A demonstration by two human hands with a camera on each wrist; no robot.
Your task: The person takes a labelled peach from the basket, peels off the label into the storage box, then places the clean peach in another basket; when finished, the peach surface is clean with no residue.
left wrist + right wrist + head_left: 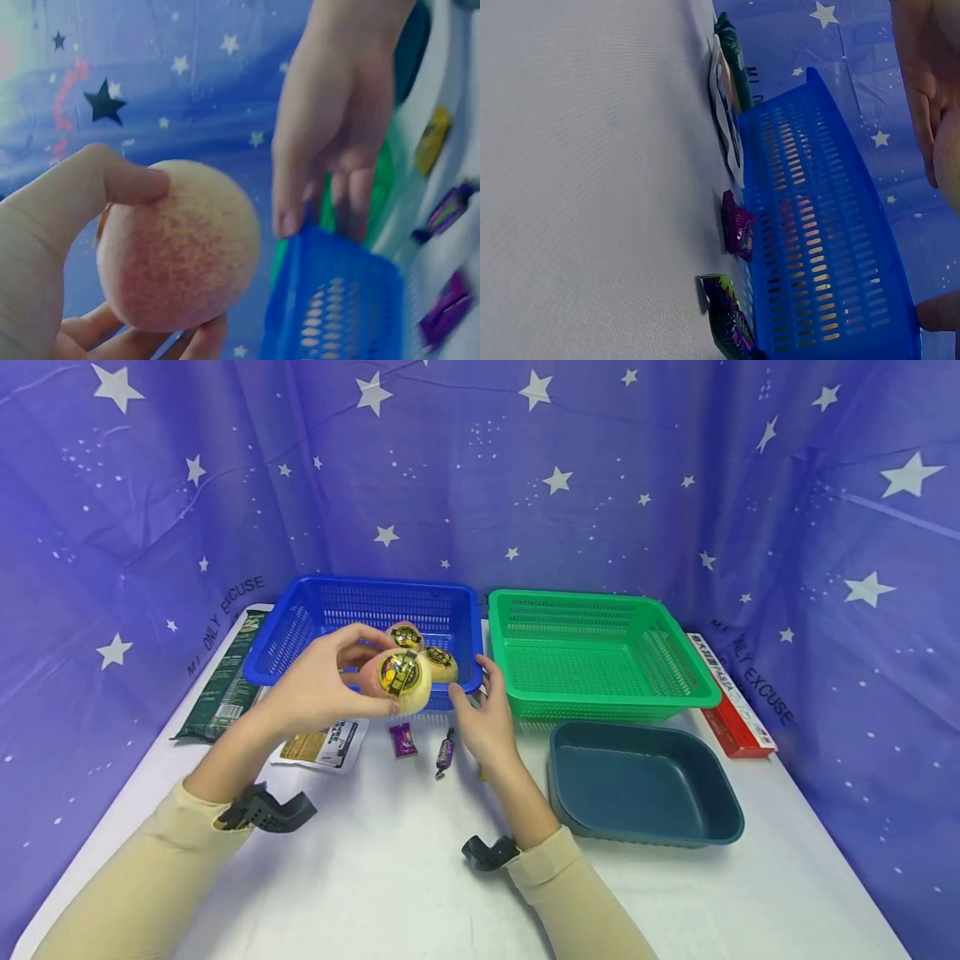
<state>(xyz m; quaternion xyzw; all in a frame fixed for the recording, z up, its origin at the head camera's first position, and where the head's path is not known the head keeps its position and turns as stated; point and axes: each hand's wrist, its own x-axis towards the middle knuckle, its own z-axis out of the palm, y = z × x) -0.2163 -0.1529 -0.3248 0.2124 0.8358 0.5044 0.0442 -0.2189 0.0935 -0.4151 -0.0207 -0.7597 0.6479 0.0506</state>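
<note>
In the head view my left hand [318, 681] grips a pink and yellow peach [416, 692] with a round black and gold sticker, raised over the front of the blue basket [266, 680]. The left wrist view shows the peach [184, 247] between thumb and curled fingers. Two more stickered peaches, one behind [405, 633] and one to the right [441, 667], lie inside the basket. At the basket's front right corner my right hand [487, 722] pinches the rim, its thumb on the near side and its fingers beyond. The held peach hides part of the basket's inside.
A green basket [600, 706] stands right of the blue one, with a dark teal tub [637, 785] before it. Purple-wrapped sweets [402, 741] and a white-and-brown packet [322, 746] lie in front. A green bag [225, 689] lies left, a red-white pasta box [731, 702] right.
</note>
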